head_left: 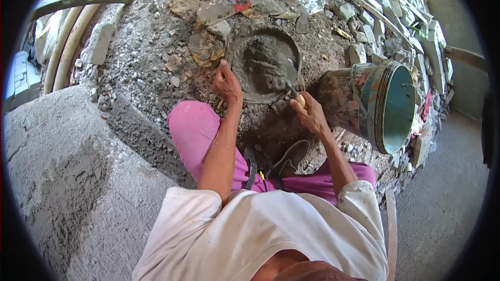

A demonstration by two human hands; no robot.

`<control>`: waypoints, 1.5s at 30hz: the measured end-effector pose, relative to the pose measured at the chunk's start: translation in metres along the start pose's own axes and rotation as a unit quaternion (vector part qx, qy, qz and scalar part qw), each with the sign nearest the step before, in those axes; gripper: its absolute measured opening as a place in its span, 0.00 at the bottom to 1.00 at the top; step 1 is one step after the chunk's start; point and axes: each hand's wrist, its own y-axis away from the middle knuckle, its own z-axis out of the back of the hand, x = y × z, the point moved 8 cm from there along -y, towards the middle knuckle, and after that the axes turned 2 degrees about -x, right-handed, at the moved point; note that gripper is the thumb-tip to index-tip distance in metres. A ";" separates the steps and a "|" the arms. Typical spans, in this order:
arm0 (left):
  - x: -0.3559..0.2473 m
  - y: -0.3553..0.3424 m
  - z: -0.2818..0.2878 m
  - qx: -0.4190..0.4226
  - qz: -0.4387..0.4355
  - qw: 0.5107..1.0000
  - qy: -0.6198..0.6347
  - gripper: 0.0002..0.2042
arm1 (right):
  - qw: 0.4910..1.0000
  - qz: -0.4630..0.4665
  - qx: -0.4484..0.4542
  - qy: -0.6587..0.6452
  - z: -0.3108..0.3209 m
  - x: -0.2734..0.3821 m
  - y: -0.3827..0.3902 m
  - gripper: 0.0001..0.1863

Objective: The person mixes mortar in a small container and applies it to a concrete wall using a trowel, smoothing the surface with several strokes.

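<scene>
In front of my knees, a round basin holds wet grey mortar, heaped in the middle with thinner, wetter mix on the right. My right hand is closed around the pale wooden handle of a trowel. Its metal neck reaches over the basin's lower right rim, and the blade is hidden in the mortar. At the basin's left rim, my left hand is closed with its fingers curled. Whether it grips the rim or anything else cannot be made out.
A dirty bucket lies on its side at the right, mouth facing right. Beyond the basin lies a plastic bottle with a red label. Broken rubble lines the far right. A concrete slab fills the left, with pipes behind it.
</scene>
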 end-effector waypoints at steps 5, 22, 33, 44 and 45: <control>0.004 -0.004 0.000 0.017 0.024 1.000 -0.008 0.29 | 0.993 0.066 -0.086 0.047 0.007 0.003 -0.001 0.25; -0.225 0.094 0.303 0.067 -0.051 0.970 -0.230 0.28 | 0.988 0.025 0.071 -0.134 -0.036 0.246 0.163 0.20; -0.309 0.301 0.580 0.040 0.097 0.911 -0.399 0.23 | 0.772 -0.128 0.502 -0.368 -0.250 0.427 0.359 0.21; -0.177 0.594 0.590 -0.045 0.582 0.800 -0.138 0.27 | 0.937 0.029 0.162 -0.308 -0.208 0.381 0.219 0.18; -0.173 0.623 0.592 -0.081 0.628 0.766 -0.114 0.26 | 0.949 0.101 0.068 -0.290 -0.198 0.385 0.210 0.20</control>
